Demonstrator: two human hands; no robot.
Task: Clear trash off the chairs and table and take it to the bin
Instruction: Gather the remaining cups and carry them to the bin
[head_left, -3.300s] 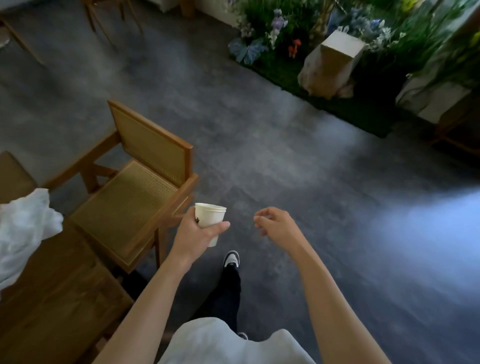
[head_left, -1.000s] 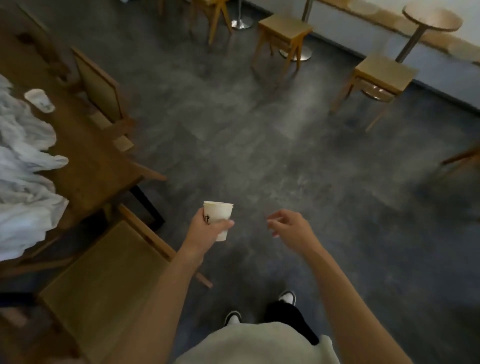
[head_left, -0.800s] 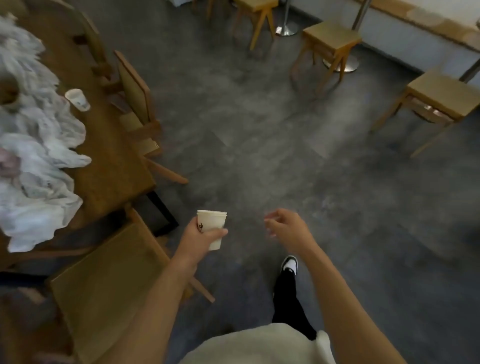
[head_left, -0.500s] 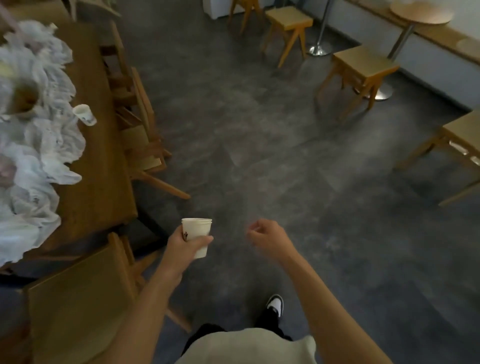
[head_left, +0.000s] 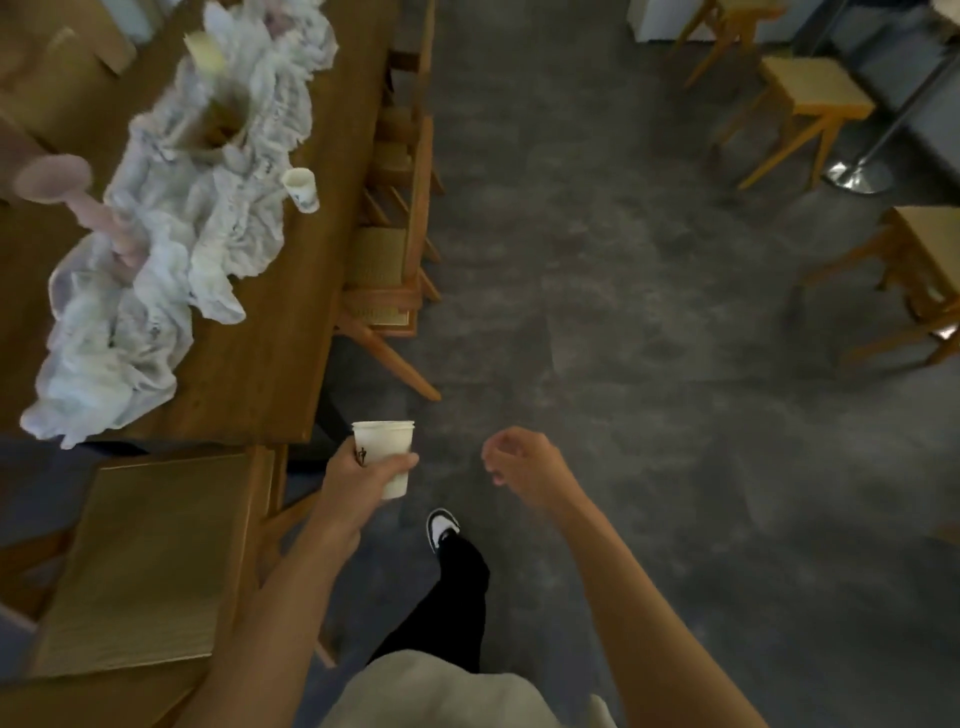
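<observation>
Head view: at ten o'clock a table (head_left: 249, 364) is bearing a second cup (head_left: 301, 189) beside crumpled cloth (head_left: 171, 249); our left hand (head_left: 358, 478) is gripping a paper cup (head_left: 387, 447) upright at six o'clock, our right hand (head_left: 519, 462) hanging loosely curled, empty.

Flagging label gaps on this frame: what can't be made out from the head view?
Bin: not in the head view, beyond the frame edges.
Held cup: logo partly covered by the left hand; contents not visible.
Second cup on the table: print too small, blurred.
Objects amid the white cloth: motion-blurred in the head view.
</observation>
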